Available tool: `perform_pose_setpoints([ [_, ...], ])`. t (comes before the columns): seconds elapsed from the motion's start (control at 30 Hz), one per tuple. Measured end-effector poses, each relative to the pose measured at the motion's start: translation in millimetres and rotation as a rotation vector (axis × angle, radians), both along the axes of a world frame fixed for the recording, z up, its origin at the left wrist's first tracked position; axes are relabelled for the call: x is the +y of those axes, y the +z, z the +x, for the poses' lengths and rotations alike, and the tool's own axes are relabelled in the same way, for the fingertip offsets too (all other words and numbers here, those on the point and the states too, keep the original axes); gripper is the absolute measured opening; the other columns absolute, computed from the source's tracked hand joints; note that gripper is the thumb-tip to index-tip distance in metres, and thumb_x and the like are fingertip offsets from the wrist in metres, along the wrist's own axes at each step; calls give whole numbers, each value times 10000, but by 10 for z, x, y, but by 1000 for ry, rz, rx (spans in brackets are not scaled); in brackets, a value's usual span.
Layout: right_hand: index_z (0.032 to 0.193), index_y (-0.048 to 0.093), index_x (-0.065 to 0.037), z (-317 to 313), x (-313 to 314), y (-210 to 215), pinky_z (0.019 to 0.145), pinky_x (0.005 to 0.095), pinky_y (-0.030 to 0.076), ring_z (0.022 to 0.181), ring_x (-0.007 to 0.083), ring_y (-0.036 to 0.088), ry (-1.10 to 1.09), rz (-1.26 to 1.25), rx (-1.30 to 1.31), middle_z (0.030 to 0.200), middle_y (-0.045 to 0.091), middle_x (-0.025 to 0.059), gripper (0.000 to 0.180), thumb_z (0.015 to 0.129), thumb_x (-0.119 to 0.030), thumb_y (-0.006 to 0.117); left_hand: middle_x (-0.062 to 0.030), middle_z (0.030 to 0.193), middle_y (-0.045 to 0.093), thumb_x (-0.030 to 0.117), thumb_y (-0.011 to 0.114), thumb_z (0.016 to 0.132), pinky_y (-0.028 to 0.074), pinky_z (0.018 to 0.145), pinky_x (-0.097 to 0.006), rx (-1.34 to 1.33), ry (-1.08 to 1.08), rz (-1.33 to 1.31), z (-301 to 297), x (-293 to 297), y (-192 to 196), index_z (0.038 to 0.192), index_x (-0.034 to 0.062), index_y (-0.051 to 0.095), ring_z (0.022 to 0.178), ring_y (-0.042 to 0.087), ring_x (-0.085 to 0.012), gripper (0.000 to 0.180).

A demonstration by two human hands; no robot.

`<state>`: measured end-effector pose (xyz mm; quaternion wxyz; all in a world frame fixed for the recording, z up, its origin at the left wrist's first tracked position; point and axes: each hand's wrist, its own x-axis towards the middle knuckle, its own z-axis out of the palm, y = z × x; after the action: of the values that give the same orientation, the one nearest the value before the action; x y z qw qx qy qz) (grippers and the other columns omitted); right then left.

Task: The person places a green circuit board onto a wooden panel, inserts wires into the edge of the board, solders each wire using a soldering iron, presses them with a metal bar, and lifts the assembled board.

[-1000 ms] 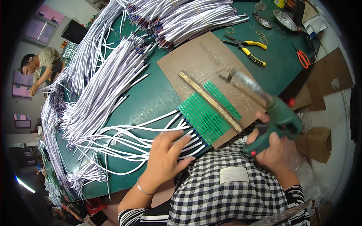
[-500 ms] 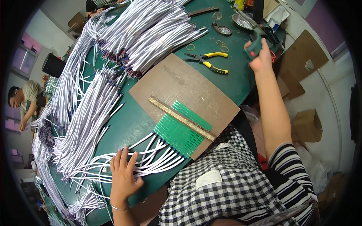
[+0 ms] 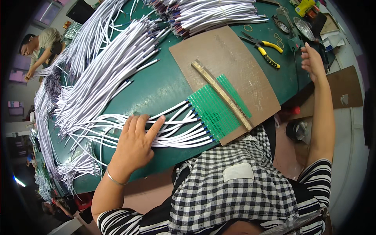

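My left hand (image 3: 138, 139) lies open, fingers spread, over a row of white cables (image 3: 178, 140). The cables run to the near-left edge of a green circuit board panel (image 3: 213, 113). That panel rests on a brown board (image 3: 235, 51), with a narrow, worn bar (image 3: 223, 96) lying across it. At the far right, my right hand (image 3: 313, 62) is open and appears to hold nothing. Just beyond its fingers is a green hand tool (image 3: 293, 44) with a red spot, partly blurred; I cannot tell its kind.
Yellow-and-black pliers (image 3: 263, 49) lie open beside the brown board. Beyond them are rubber bands (image 3: 278, 40) and a metal dish (image 3: 304, 28). Thick bundles of white cable (image 3: 105, 74) cover the table's left and far sides. Another person (image 3: 43, 49) sits at the far left.
My right hand has let go of the green tool, which now lies beyond its fingers. My left hand stays on the cables. The whole view has shifted and turned.
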<state>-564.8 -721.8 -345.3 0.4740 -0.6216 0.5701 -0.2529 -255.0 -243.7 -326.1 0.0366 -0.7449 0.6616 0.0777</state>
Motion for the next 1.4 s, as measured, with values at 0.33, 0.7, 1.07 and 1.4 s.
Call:
perform_pose_setpoints([
  [0.33, 1232, 530, -130, 1151, 2253, -183, 729, 434, 495, 844, 320, 634, 951, -887, 383, 948, 658, 158, 472, 827, -354, 625, -157, 875, 565, -18, 574, 614, 414, 755, -437, 172, 93, -143, 69, 26, -332, 1017, 9, 526, 829, 541, -355, 406],
  [0.7, 1268, 525, -139, 1093, 1653, -209, 830, 435, 486, 997, 303, 600, 843, -1006, 521, 1096, 629, 119, 466, 828, -270, 605, -127, 735, 542, 18, 615, 627, 412, 661, -406, 17, 71, -244, 12, 2, -287, 831, 50, 493, 725, 559, -329, 239],
  [1.07, 1190, 531, 17, 1831, 1463, 992, 917, 417, 444, 1059, 376, 563, 1279, -908, 317, 1133, 598, 241, 377, 869, -151, 426, -106, 716, 571, 14, 630, 639, 409, 646, -392, -111, 90, -399, -20, 23, -331, 866, 62, 519, 673, 555, -303, 257],
  [1.4, 929, 611, -42, 1696, 2099, 1227, 764, 439, 443, 857, 358, 582, 1504, -974, 626, 895, 626, 147, 198, 807, -195, 640, -65, 774, 591, 44, 676, 612, 417, 686, -372, 67, 111, -553, -16, -66, -260, 1045, 92, 564, 719, 570, -257, 450],
])
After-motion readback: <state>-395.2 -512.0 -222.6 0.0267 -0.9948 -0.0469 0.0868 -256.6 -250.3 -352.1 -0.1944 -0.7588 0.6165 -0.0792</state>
